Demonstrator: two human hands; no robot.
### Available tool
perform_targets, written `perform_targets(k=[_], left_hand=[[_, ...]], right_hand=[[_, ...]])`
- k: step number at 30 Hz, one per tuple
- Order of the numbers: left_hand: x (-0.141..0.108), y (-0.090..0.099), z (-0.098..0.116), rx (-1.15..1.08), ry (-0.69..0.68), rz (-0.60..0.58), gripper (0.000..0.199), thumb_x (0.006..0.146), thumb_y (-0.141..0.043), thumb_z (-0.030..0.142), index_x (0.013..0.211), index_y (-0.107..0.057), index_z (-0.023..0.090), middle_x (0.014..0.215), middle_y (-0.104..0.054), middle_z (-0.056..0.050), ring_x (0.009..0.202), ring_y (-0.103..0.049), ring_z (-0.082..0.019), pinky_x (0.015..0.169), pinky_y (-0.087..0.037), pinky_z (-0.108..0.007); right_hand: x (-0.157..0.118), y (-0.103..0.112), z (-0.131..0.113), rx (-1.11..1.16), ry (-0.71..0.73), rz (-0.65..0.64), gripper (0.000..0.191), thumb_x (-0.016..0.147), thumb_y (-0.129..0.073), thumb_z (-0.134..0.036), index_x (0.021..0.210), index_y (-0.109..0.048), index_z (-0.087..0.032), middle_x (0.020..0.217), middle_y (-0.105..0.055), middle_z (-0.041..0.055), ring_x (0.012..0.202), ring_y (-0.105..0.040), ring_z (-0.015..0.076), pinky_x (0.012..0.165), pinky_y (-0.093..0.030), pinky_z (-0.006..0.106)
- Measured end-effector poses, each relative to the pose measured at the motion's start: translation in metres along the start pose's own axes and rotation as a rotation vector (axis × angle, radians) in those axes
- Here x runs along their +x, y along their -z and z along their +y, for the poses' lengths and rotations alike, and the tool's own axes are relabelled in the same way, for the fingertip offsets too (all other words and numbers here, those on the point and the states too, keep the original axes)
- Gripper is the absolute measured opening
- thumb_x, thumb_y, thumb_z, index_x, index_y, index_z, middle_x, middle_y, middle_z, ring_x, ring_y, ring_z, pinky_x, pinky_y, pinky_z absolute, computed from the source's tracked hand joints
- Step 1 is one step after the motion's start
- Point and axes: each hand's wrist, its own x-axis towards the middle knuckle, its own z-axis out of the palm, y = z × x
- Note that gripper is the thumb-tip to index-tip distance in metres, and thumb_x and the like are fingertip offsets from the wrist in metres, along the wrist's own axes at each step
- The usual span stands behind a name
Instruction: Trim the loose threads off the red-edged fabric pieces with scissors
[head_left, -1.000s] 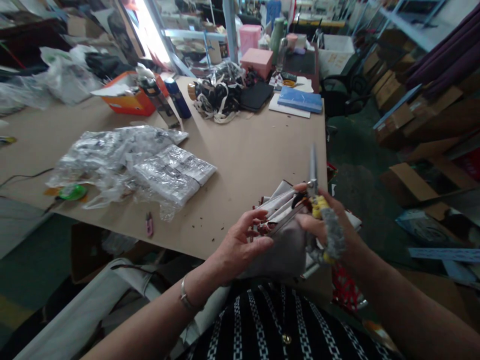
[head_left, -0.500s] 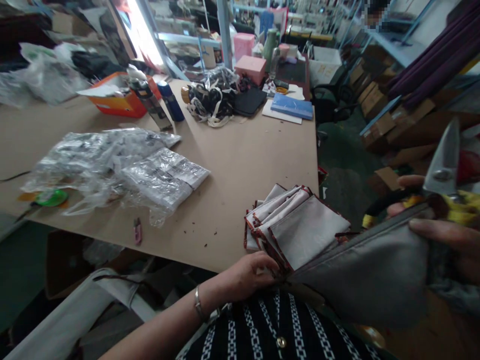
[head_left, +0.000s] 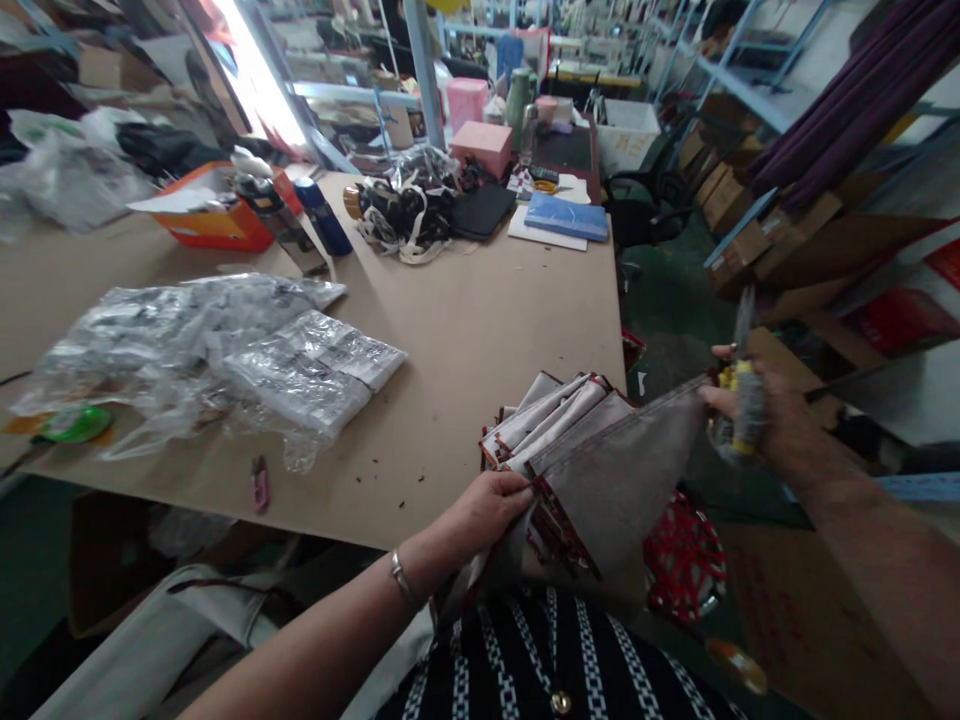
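A grey fabric piece with dark red edging is stretched between my two hands over the table's front right corner. My left hand is closed on its near left part, beside a stack of folded light fabric pieces. Off the table's right edge, my right hand pinches the far corner of the fabric between thumb and fingers. Large scissors with yellow-wrapped handles are also in that hand, blades pointing up.
Clear plastic packages and small pink snips lie on the table. Farther back are an orange box, a blue bottle and a blue book. A red bundle is below right.
My right hand has moved left and away from my body, pulling the fabric up taut. My left hand has shifted up slightly onto the fabric's edge. The view has shifted a little.
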Motion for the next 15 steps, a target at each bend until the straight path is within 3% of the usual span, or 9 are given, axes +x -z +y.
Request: perform_targets(k=[2,4,8,10,15], left_hand=[[0.006,0.005,0.0,-0.049,0.045,0.072,0.021,0.075,-0.055,0.033,0.064,-0.055,0.015,0.057,-0.051,0.003,0.051,-0.043,-0.01,0.051,-0.035,-0.023],[0.01,0.008,0.001,-0.103,0.066,0.093,0.018,0.072,-0.058,0.031,0.066,-0.058,0.015,0.058,-0.056,0.002,0.053,-0.049,-0.011,0.052,-0.038,-0.023],[0.01,0.003,0.003,-0.244,0.109,0.136,0.017,0.07,-0.061,0.031,0.068,-0.061,0.014,0.061,-0.061,-0.001,0.053,-0.054,-0.013,0.052,-0.041,-0.024],[0.01,0.001,0.005,-0.307,0.117,0.146,0.017,0.07,-0.061,0.03,0.07,-0.062,0.013,0.062,-0.063,-0.003,0.052,-0.054,-0.013,0.052,-0.042,-0.025],[0.01,0.003,0.006,-0.317,0.101,0.197,0.012,0.07,-0.06,0.024,0.066,-0.059,0.012,0.057,-0.058,0.0,0.048,-0.05,-0.01,0.05,-0.04,-0.023]], right_hand=[[-0.003,-0.014,0.0,-0.196,0.016,-0.018,0.063,0.066,-0.072,-0.036,0.123,-0.051,-0.021,0.091,-0.06,0.0041,0.077,-0.057,0.019,0.073,-0.044,0.033],[-0.021,-0.032,-0.005,-0.252,0.008,-0.161,0.064,0.068,-0.07,-0.041,0.125,-0.049,-0.02,0.097,-0.058,0.0057,0.083,-0.057,0.0216,0.077,-0.044,0.036],[-0.084,-0.068,-0.014,0.065,-0.217,-0.713,0.058,0.077,-0.06,-0.048,0.123,-0.049,-0.015,0.072,-0.052,0.0002,0.061,-0.051,0.0147,0.057,-0.042,0.026],[-0.113,-0.082,-0.013,0.173,-0.302,-0.9,0.058,0.079,-0.054,-0.053,0.122,-0.048,-0.015,0.067,-0.049,-0.0014,0.055,-0.046,0.0125,0.051,-0.039,0.024],[-0.147,-0.104,0.001,0.319,-0.498,-1.059,0.06,0.077,-0.052,-0.061,0.116,-0.049,-0.015,0.061,-0.045,-0.0038,0.049,-0.039,0.0098,0.044,-0.03,0.021]])
